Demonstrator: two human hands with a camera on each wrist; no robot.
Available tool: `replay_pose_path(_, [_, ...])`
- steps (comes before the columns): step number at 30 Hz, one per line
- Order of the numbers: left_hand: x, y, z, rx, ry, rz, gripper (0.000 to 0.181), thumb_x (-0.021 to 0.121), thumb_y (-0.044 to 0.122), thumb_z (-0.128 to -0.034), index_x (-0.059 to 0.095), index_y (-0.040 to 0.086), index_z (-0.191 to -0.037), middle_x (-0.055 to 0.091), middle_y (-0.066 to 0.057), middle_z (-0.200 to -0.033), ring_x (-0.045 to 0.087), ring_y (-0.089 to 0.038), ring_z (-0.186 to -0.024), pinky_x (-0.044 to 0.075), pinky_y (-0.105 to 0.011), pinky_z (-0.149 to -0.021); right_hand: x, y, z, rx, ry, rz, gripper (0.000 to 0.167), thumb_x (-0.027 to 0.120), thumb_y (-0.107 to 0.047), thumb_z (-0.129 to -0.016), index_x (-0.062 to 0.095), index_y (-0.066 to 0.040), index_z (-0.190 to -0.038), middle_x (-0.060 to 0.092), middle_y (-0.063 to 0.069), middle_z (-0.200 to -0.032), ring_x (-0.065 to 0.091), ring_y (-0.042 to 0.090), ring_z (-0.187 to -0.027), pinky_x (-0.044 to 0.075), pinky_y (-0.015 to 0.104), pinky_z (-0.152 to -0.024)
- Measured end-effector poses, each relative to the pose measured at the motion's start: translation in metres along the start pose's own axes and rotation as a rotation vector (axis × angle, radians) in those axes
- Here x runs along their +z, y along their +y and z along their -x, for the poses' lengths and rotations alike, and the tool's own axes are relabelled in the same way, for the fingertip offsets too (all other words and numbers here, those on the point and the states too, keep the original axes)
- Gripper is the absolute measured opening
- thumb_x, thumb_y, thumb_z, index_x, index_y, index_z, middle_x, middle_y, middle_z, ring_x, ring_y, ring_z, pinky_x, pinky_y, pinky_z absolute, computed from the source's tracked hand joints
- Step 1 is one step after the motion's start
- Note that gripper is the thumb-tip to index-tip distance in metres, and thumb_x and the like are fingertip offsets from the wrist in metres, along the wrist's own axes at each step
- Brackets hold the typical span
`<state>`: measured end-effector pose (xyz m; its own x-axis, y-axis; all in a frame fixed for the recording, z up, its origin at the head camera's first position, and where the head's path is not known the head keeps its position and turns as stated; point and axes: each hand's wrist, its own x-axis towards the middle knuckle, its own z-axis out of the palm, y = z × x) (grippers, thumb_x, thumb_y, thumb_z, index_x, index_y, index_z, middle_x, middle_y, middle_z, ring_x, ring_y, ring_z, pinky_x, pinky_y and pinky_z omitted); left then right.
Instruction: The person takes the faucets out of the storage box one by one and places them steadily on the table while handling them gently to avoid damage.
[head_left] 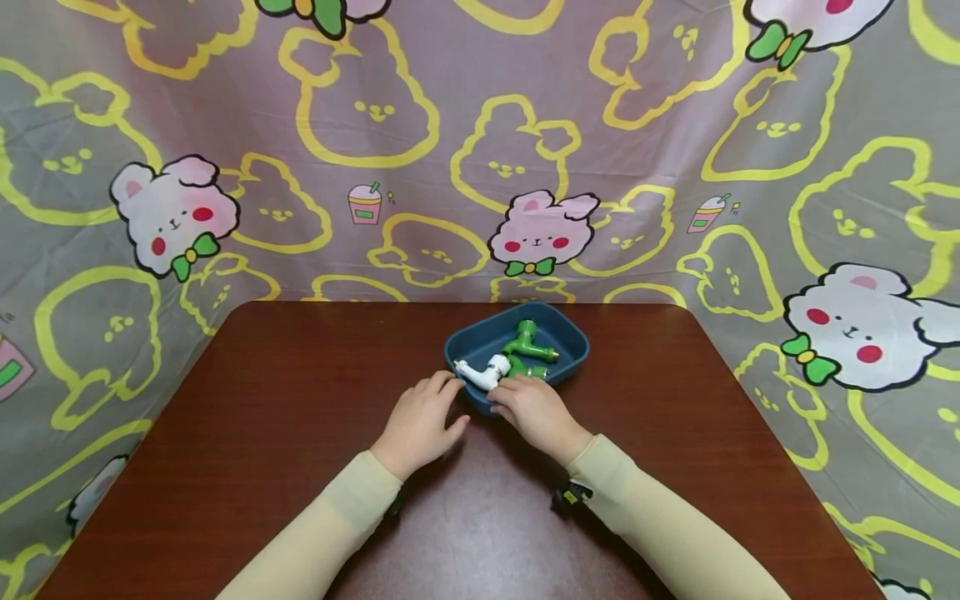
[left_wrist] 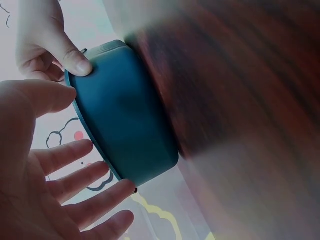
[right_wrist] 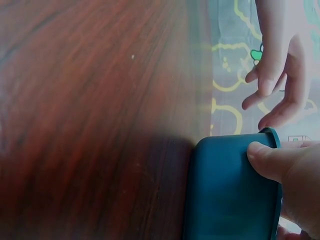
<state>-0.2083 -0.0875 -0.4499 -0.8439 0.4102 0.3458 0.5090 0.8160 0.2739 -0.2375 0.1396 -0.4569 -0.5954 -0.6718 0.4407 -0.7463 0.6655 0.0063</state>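
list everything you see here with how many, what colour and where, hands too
table: one, reddish brown, beneath the tub
tub: one, dark blue, towards the table's far edge
white tap: one, white with a metal tip, in the tub's near left part
green taps: two discernible, green, in the tub, the nearer partly hidden
backdrop: one, greyish pink with yellow outlines and white bunny faces, behind and beside the table
sleeves: two, pale yellow-green, one per forearm
left hand: one, bare, by the tub's near left edge
right hand: one, bare, gripping the tub's near rim
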Motion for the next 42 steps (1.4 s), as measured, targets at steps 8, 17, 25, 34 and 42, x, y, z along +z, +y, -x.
replay_pose_path(8, [0.001,0.001,-0.001,0.013,-0.006,-0.025,0.05,0.077,0.032,-0.0914,0.064,0.007,-0.133,0.061,-0.011,-0.135,0.064,-0.032,-0.115,0.055,-0.051,-0.093,0.0,-0.003,-0.001,-0.001,-0.012,-0.014,0.01,0.079,-0.021,-0.092,0.076,-0.017,-0.101,0.072,-0.004,-0.097,0.067,0.017,-0.087,0.056,0.034,-0.077])
replay_pose_path(17, [0.001,0.002,-0.002,0.031,-0.019,-0.04,0.049,0.076,0.032,-0.0927,0.065,0.006,-0.133,0.061,-0.011,-0.136,0.063,-0.032,-0.116,0.054,-0.051,-0.094,-0.001,-0.005,-0.001,0.005,-0.019,-0.015,0.014,0.081,-0.02,-0.09,0.076,-0.016,-0.103,0.073,-0.003,-0.1,0.068,0.017,-0.09,0.056,0.035,-0.08])
replay_pose_path(25, [0.002,0.002,-0.002,0.034,-0.007,-0.042,0.047,0.076,0.03,-0.0926,0.065,0.007,-0.131,0.061,-0.011,-0.135,0.064,-0.032,-0.115,0.054,-0.051,-0.093,0.0,-0.005,0.002,0.017,-0.003,-0.032,0.015,0.081,-0.021,-0.09,0.076,-0.015,-0.104,0.073,-0.001,-0.101,0.068,0.018,-0.092,0.056,0.037,-0.082])
replay_pose_path(34, [0.003,0.003,-0.002,0.023,0.011,-0.036,0.045,0.076,0.03,-0.0926,0.066,0.007,-0.13,0.062,-0.011,-0.133,0.064,-0.033,-0.116,0.054,-0.052,-0.092,-0.007,0.001,0.007,0.048,0.061,-0.068,0.016,0.077,-0.032,-0.094,0.075,-0.018,-0.101,0.072,-0.002,-0.1,0.067,0.019,-0.094,0.055,0.042,-0.089])
replay_pose_path(42, [0.004,0.003,-0.001,0.024,0.016,-0.04,0.044,0.076,0.03,-0.0933,0.066,0.007,-0.13,0.062,-0.011,-0.135,0.064,-0.033,-0.116,0.054,-0.052,-0.091,-0.014,0.017,0.012,0.124,0.151,-0.072,0.011,0.08,-0.025,-0.091,0.075,-0.018,-0.097,0.069,-0.003,-0.096,0.066,0.02,-0.093,0.054,0.043,-0.088])
